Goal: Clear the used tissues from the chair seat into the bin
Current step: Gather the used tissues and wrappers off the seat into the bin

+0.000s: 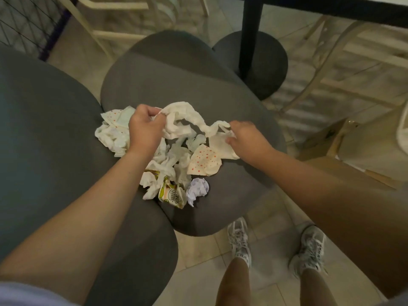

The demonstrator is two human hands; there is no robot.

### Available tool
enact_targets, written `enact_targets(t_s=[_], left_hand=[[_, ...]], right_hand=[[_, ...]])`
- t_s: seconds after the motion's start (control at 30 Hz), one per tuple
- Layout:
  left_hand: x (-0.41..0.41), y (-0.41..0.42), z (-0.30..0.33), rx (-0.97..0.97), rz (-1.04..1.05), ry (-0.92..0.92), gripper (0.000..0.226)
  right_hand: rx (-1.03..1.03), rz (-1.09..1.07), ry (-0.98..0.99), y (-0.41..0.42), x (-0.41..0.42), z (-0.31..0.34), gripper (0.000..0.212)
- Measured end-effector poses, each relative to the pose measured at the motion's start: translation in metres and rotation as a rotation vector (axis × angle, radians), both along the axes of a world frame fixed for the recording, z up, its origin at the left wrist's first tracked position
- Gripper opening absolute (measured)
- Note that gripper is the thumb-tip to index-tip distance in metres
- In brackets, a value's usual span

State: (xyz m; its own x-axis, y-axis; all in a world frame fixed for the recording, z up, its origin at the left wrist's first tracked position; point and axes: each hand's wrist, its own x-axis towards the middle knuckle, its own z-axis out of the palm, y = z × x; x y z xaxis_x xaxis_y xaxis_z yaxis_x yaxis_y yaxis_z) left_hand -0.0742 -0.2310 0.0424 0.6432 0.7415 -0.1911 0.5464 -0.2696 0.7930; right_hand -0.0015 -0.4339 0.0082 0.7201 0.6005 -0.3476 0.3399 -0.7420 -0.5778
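- Fingers of the left hand (144, 125), centre of the frame: curled, pinching one end of a long twisted white tissue strip (187, 120).
- Fingers of the right hand (245, 138), right of centre: curled round the strip's other end together with a flat white tissue beneath it; the strip sags between the two hands, over the heap.
- Used tissues (170, 162): a loose crumpled white heap on the grey chair seat (220, 96), below and between the hands.
- Dotted napkin (204, 161): cream with orange dots, lying open at the heap's right edge, just beside the right hand.
- Second dotted napkin (114, 117): left of the left hand, resting on more white tissue (110, 138) at the seat's left edge.
- Printed wrapper (172, 194): crumpled, lettering partly readable as "HELLO", at the heap's lower end.
- Crumpled white paper ball (198, 188): touching the wrapper's right side.
- Second grey upholstered seat (44, 129): left of frame, pressed against the first; the left forearm crosses above it.
- Black table pedestal with round base (251, 40): upper centre, behind the chair.
- Pale wooden chair frames (331, 69): upper left and upper right.
- Two white trainers (239, 239): on the tiled floor (198, 272), lower right.
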Motion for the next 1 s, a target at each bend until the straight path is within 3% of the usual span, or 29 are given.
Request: enact_targets(t_s=[0.17, 0.63, 1.0], left_hand=[[0.009, -0.012, 0.015, -0.138, 0.109, -0.085, 0.017], [0.05, -0.092, 0.057, -0.154, -0.038, -0.112, 0.017], [0.106, -0.255, 0.06, -0.263, -0.289, -0.141, 0.016]], right_hand=[[0.034, -0.097, -0.098, -0.01, 0.004, 0.006, 0.019], [0.192, -0.28, -0.153, -0.084, 0.024, 0.042, 0.009], [0.245, -0.441, -0.32, -0.237, 0.042, 0.045, 0.013]])
